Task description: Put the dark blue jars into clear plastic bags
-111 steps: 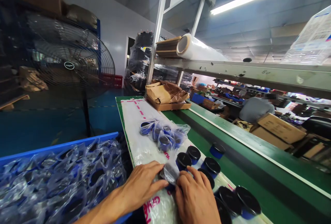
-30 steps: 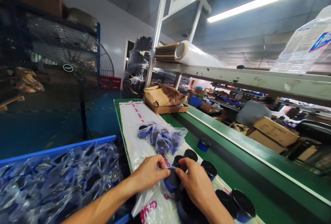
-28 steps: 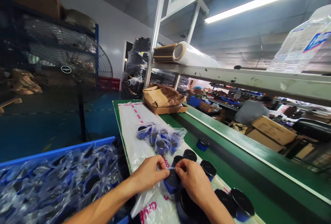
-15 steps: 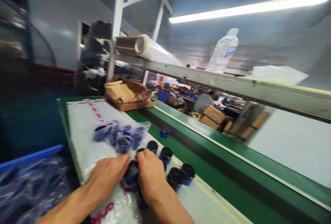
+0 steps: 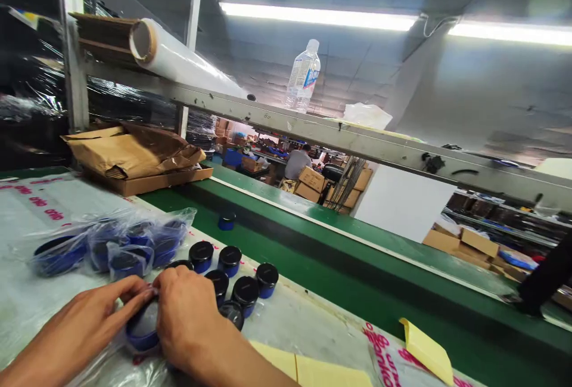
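Between my hands is a round blue item (image 5: 145,328) with a greyish, film-like top, apparently in a clear plastic bag. My left hand (image 5: 100,309) pinches the bag at the item's upper edge, thumb and fingers together. Curled closed against the item's other side, my right hand (image 5: 190,312) meets the left fingertips at the top; its grip is partly hidden. Several short blue cylinders with black tops (image 5: 245,291) stand close to my right hand. Beyond my left hand lie several blue round items in clear bags (image 5: 127,253).
Past the work surface runs a green conveyor belt (image 5: 322,279) carrying one blue-and-black cylinder (image 5: 226,221). Brown paper fills a shallow carton (image 5: 165,183). Yellow sheets (image 5: 313,369) lie at front. Overhead, a shelf (image 5: 268,114) bears a film roll (image 5: 179,62) and a bottle (image 5: 304,80).
The view has swung right, bringing the yellow sheets in and taking the blue crate out at left. My hands stay at the blue item, their fingertips now closer together at its top.
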Available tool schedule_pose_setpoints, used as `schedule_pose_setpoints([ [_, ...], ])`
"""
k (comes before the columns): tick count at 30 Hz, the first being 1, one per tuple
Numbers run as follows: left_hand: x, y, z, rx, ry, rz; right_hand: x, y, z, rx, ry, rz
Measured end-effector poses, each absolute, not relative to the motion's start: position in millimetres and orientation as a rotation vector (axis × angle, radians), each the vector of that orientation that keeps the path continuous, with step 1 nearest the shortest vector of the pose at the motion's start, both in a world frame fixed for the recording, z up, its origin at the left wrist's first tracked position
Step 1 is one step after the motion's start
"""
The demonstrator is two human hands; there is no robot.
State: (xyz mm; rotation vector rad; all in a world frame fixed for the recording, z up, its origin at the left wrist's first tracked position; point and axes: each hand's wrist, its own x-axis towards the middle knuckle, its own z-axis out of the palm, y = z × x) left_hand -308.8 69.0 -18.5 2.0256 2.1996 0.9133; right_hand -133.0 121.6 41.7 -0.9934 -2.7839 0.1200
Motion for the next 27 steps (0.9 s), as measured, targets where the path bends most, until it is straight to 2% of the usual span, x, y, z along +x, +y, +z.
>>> schedule_pose_setpoints([
  [6, -283.0, 46.4, 14.2, 2.126, 2.434, 0.202, -136.2, 112.3, 38.8, -1.003, -2.764, 0.077],
  [9, -274.2, 38.9, 32.2, 2.069, 2.443, -0.021, -141.3, 108.8, 33.4, -0.938, -2.789, 0.063],
  [14, -277.8, 36.2, 48.4, 2.019, 2.439, 0.002, -143.9, 108.0, 30.2, -0.958, -2.761, 0.125],
  [20, -278.0, 40.6, 45.4, 2.017, 2.459, 0.012, -146.7, 101.3, 31.2, -0.937, -2.751, 0.18],
  [27, -295.0, 39.2, 36.3, 2.103, 2.334, 0.32, -139.7, 103.9, 25.3, -0.798, -2.688, 0.344],
])
